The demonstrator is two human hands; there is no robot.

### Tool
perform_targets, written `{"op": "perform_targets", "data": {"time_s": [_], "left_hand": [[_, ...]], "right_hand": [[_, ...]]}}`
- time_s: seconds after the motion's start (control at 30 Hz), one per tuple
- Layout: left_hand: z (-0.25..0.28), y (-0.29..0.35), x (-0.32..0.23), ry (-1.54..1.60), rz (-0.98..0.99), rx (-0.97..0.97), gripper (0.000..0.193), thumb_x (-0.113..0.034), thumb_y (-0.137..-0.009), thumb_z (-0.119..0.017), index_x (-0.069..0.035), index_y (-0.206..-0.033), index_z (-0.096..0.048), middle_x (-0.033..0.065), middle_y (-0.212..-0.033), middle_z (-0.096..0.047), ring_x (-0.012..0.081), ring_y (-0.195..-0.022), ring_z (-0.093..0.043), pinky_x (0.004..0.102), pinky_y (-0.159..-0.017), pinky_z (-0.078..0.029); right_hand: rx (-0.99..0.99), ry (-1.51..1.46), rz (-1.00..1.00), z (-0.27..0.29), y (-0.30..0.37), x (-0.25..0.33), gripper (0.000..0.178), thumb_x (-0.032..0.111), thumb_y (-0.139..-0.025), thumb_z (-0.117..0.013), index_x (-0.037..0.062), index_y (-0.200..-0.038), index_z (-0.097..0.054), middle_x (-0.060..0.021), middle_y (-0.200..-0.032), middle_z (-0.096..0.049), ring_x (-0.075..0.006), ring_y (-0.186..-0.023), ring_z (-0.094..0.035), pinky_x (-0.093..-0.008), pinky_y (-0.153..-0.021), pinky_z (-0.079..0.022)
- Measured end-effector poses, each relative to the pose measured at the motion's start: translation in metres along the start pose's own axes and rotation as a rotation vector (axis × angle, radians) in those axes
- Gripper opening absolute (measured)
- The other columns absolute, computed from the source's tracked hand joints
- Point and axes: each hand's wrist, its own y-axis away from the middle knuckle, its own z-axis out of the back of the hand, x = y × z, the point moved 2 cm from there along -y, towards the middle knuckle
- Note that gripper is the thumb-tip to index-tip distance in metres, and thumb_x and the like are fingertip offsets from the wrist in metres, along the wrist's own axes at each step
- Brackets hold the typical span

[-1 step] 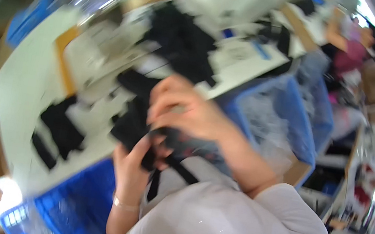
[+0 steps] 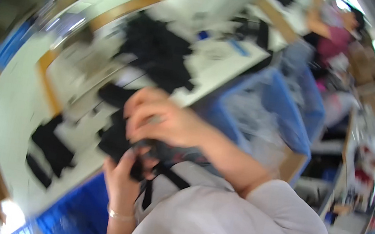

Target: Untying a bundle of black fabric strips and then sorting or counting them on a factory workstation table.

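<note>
Black cloth hangs over the bench's near edge, pinched in the left hand; I can't tell whether the blurred right hand grips too; a slack pinch might drop it.

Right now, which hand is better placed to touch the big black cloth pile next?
Probably the right hand: it's nearer the black cloth pile, while the left hand is farther away, lower in view.
</note>
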Motion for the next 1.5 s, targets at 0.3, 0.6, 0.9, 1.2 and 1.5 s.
{"op": "perform_targets", "data": {"time_s": [0.3, 0.6, 0.9, 1.2, 1.5], "left_hand": [[0.028, -0.032, 0.042, -0.438, -0.259, -0.186, 0.038, -0.025, -0.091, -0.060, 0.011, -0.103, -0.060, 0.0175, -0.088, -0.064, 0.0237, -0.068, -0.062, 0.0345, -0.058, -0.054], [-0.032, -0.015, 0.024, -0.211, -0.190, 0.105, 0.046, -0.028, -0.086, -0.068, 0.012, -0.107, -0.060, 0.0168, -0.090, -0.065, 0.0255, -0.067, -0.061, 0.0355, -0.060, -0.052], [-0.038, -0.025, 0.034, -0.353, -0.246, -0.046, 0.039, -0.024, -0.085, -0.069, 0.009, -0.105, -0.063, 0.0173, -0.093, -0.065, 0.0229, -0.077, -0.061, 0.0347, -0.067, -0.052], [-0.025, -0.022, 0.016, -0.119, -0.150, -0.086, 0.056, -0.027, -0.088, -0.066, 0.006, -0.131, -0.051, 0.0198, -0.121, -0.060, 0.0295, -0.102, -0.062, 0.0373, -0.084, -0.054], [-0.042, -0.026, 0.023, 0.258, 0.230, 0.669, 0.072, -0.066, -0.093, -0.036, -0.001, -0.122, -0.049, 0.0133, -0.107, -0.063, 0.0196, -0.085, -0.066, 0.0319, -0.071, -0.055]], "right_hand": [[-0.189, 0.159, 0.087, 0.010, 0.024, 0.037, 0.010, 0.014, -0.080, -0.066, 0.0040, -0.082, -0.067, -0.0059, -0.076, -0.065, -0.0276, -0.076, -0.061, -0.0374, -0.066, -0.047], [-0.408, 0.138, -0.051, 0.018, 0.043, 0.019, 0.010, 0.009, -0.080, -0.067, 0.0015, -0.085, -0.064, -0.0089, -0.080, -0.062, -0.0245, -0.086, -0.060, -0.0373, -0.074, -0.045], [-0.398, -0.018, -0.219, 0.026, 0.057, 0.011, 0.017, 0.009, -0.080, -0.067, 0.0012, -0.095, -0.064, -0.0128, -0.091, -0.067, -0.0277, -0.083, -0.063, -0.0360, -0.073, -0.047], [-0.343, -0.160, -0.186, 0.047, 0.042, 0.015, 0.017, 0.008, -0.087, -0.063, 0.0033, -0.103, -0.065, -0.0058, -0.096, -0.065, -0.0153, -0.086, -0.061, -0.0288, -0.077, -0.047], [-0.199, -0.211, -0.490, 0.026, 0.041, 0.008, 0.021, -0.006, -0.082, -0.062, -0.0003, -0.102, -0.066, -0.0070, -0.095, -0.066, -0.0129, -0.089, -0.063, -0.0262, -0.078, -0.050]]}}
